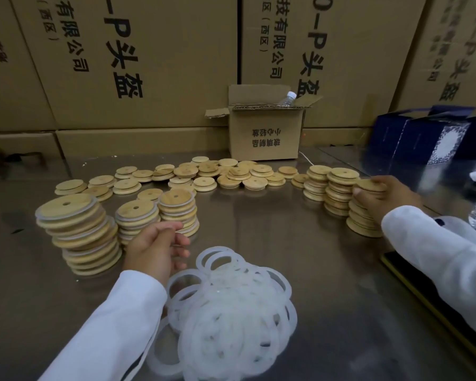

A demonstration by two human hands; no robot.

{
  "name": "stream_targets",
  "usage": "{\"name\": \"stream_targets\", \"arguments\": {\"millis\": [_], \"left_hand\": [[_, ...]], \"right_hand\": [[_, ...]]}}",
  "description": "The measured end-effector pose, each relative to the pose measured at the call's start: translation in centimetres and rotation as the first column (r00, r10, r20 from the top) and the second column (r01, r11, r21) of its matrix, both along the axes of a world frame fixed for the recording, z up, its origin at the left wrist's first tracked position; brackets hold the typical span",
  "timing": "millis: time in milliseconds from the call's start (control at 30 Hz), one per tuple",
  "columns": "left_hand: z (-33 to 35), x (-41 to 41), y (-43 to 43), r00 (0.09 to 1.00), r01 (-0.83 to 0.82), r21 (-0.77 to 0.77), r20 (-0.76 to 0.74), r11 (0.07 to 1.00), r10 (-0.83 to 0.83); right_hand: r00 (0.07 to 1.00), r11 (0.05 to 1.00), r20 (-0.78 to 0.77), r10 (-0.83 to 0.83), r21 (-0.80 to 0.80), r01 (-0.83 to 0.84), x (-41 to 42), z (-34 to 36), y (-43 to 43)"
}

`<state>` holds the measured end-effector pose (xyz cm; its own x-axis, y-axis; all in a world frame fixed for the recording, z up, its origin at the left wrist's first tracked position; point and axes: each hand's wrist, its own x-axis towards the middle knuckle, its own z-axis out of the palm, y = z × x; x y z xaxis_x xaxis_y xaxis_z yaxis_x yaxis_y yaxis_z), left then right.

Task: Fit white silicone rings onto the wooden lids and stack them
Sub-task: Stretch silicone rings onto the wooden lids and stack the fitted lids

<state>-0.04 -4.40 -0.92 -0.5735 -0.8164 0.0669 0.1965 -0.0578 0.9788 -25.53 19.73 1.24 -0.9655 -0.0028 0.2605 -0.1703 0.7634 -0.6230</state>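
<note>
Wooden lid (370, 185) topping the right stack (364, 218): my right hand (388, 199) is grasping it with its fingers. My left hand (154, 248) is hovering near the silicone rings (228, 312), fingers loosely curled; I cannot tell if they are holding anything.

Head-worn wide-angle view — looking forward and down, close over the metal table (259, 213).

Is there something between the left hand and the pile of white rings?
No, nothing visible stands between them. The left hand is just beside the pile of white rings, at its far-left edge, with only bare table in the small gap.
</note>
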Motion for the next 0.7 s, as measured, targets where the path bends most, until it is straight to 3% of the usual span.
{"name": "stream_targets", "arguments": {"millis": [200,300,467,533,600,700], "left_hand": [[0.1,0.2,-0.1,1.000,0.006,0.000,-0.002,1.000,-0.006],[0.1,0.2,0.0,1.000,0.007,-0.002,-0.004,1.000,-0.007],[0.3,0.2,0.1,1.000,0.021,-0.021,0.007,1.000,-0.021],[0.4,0.2,0.2,0.999,0.032,-0.018,-0.003,0.999,-0.032],[0.5,0.3,0.3,0.998,0.060,-0.009,-0.016,0.998,-0.060],[0.2,0.3,0.4,0.983,0.183,-0.005,-0.021,0.983,-0.184]], "right_hand": [[0.992,0.999,-0.124,-0.038,-0.020,0.036,0.2,1.6,-0.4],[0.972,0.995,-0.231,-0.031,-0.104,0.007,1.3,2.6,-1.5],[0.949,0.912,-0.287,0.133,-0.338,-0.231,6.6,4.0,-5.6],[0.908,0.835,-0.290,0.301,-0.380,-0.398,9.6,4.0,-7.6],[0.822,0.682,-0.257,0.508,-0.463,-0.566,12.5,3.6,-9.2],[0.683,0.474,-0.126,0.719,-0.630,-0.615,15.7,1.8,-10.5]]}}
